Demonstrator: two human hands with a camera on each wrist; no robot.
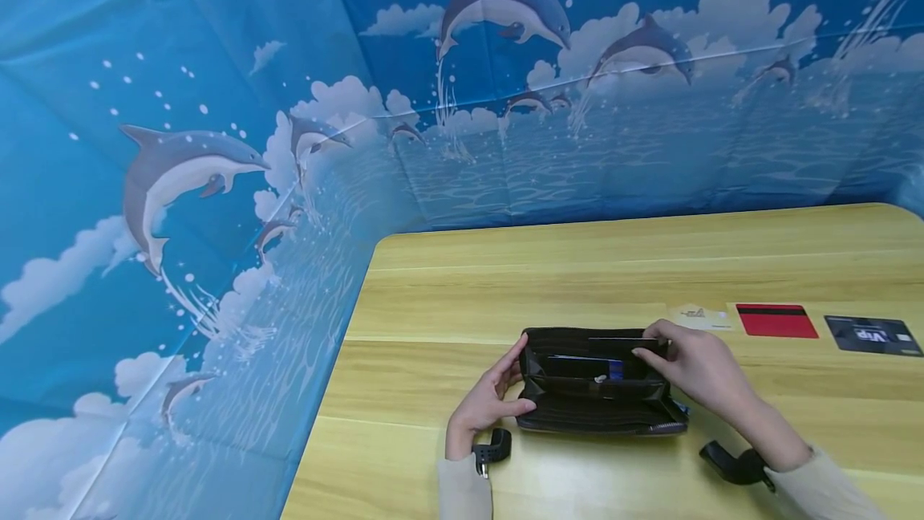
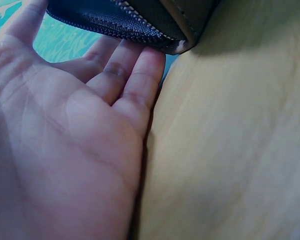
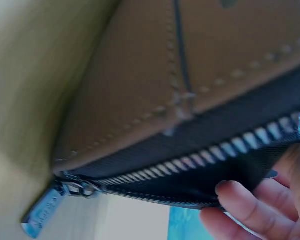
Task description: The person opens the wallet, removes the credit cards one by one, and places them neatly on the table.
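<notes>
A black zip-around wallet (image 1: 599, 416) lies spread apart on the table, its inner pockets facing up. My left hand (image 1: 487, 400) holds its left end, thumb at the near rim and fingers at the far rim; in the left wrist view, fingers touch the zipped edge (image 2: 110, 30). At the far right corner, my right hand (image 1: 703, 363) grips the wallet's back wall, thumb inside against a dark card (image 1: 621, 343) that lies along that wall. A blue-marked item (image 1: 615, 369) shows in the middle pocket. The right wrist view shows the brown outer side (image 3: 130, 100) and zipper pull (image 3: 42, 212).
On the wooden table (image 1: 404, 392), right of the wallet, lie a pale yellow card (image 1: 700, 316), a red card with a black stripe (image 1: 776, 323) and a dark VIP card (image 1: 872, 335). A blue dolphin-print sheet (image 1: 361, 175) rises behind and left of the table.
</notes>
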